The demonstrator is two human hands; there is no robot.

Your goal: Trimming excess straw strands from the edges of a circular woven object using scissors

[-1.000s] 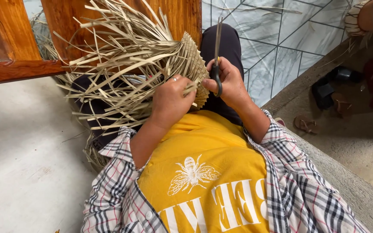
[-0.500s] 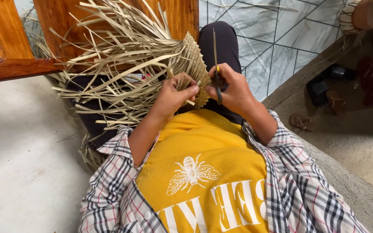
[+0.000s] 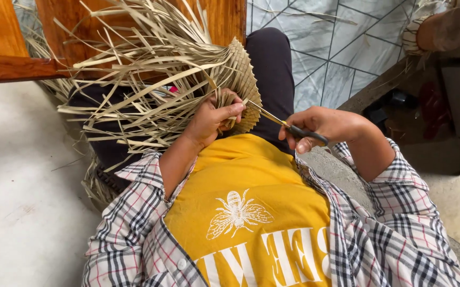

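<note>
We are gripping the woven edge of a pale, half-plaited straw mat (image 3: 240, 79) on our lap with our left hand (image 3: 214, 117). Our right hand (image 3: 325, 126) is clamping a thin dark-handled metal tool (image 3: 288, 126), its tip touching that edge.

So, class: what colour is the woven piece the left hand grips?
Pale straw-tan, shown best in the head view: the woven piece in the left hand.

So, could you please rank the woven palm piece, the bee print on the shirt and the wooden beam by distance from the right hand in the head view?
From the right hand:
1. Woven palm piece, just left.
2. Bee print, below, on the yellow shirt.
3. Wooden beam, far left.
</note>
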